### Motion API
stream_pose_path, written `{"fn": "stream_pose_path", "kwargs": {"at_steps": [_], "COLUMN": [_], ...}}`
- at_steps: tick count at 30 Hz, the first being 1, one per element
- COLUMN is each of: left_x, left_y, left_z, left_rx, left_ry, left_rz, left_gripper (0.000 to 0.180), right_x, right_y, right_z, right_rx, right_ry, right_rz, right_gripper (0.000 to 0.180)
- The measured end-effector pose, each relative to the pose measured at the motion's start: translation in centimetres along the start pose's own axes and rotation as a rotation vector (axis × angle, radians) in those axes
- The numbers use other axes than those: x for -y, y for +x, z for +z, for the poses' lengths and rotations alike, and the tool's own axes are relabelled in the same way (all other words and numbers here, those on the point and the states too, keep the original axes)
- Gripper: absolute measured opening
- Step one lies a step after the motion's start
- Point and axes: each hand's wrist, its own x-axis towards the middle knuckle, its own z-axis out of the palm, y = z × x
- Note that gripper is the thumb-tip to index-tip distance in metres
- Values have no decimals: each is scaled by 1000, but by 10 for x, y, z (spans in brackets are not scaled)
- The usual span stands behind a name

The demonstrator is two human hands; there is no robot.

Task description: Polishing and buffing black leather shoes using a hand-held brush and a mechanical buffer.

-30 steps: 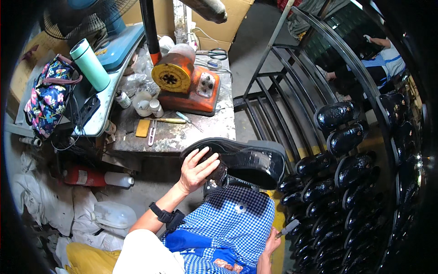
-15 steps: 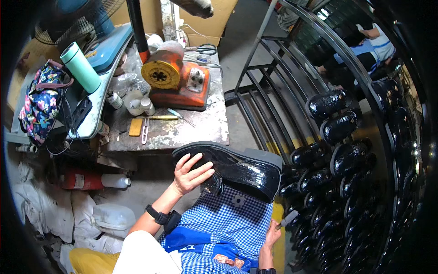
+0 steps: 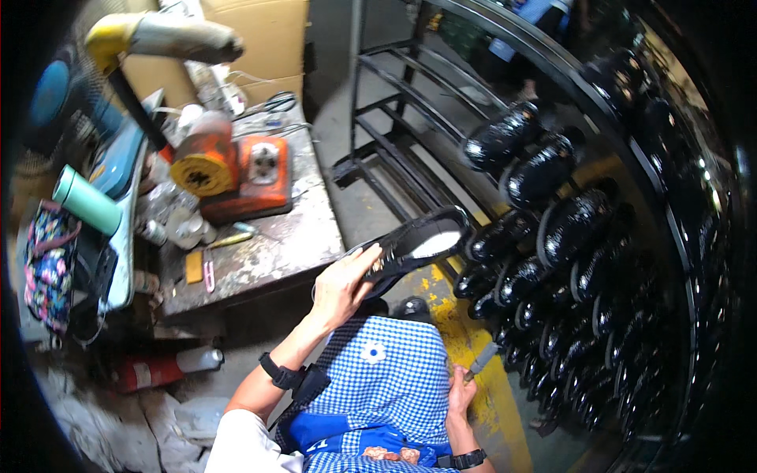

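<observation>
A glossy black shoe point(image 3: 406, 246) is in my left hand point(image 3: 345, 285), whose fingers close over its front part. Its opening and pale insole face upward, and the heel end points toward the rack at the right. My right hand point(image 3: 460, 391) is low beside the checked apron point(image 3: 394, 355), closed around a short slim tool point(image 3: 479, 362) with a grey upper part. The exact kind of tool is too small to tell.
Black shoes point(image 3: 574, 229) fill the metal rack point(image 3: 394, 154) on the right. On the worktable point(image 3: 303, 229) at the left stand an orange machine point(image 3: 264, 177), a yellow block point(image 3: 194, 267) and small bottles. A mint tumbler point(image 3: 87, 201) stands farther left. A red bottle point(image 3: 150, 370) lies below.
The view has swung to the right, toward the rack. My left hand has turned the shoe from sole-up and side-on to opening-up. My right hand still holds the tool.
</observation>
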Motion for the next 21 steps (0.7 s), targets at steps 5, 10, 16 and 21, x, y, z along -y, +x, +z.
{"fn": "stream_pose_path", "kwargs": {"at_steps": [5, 10, 16, 21], "left_x": [4, -19, -4, -94], "left_y": [54, 129, 211, 189], "left_z": [75, 140, 246, 286], "left_rx": [148, 63, -98, 266], "left_ry": [-2, -46, 236, -195], "left_rz": [-216, -137, 29, 244], "left_gripper": [40, 41, 48, 57], "right_x": [2, 11, 2, -10], "right_y": [4, 8, 17, 24], "right_z": [2, -12, -10, -32], "right_rx": [16, -53, -90, -165], "right_ry": [11, 6, 24, -10], "right_rz": [88, 124, 158, 158], "right_gripper": [24, 21, 20, 22]}}
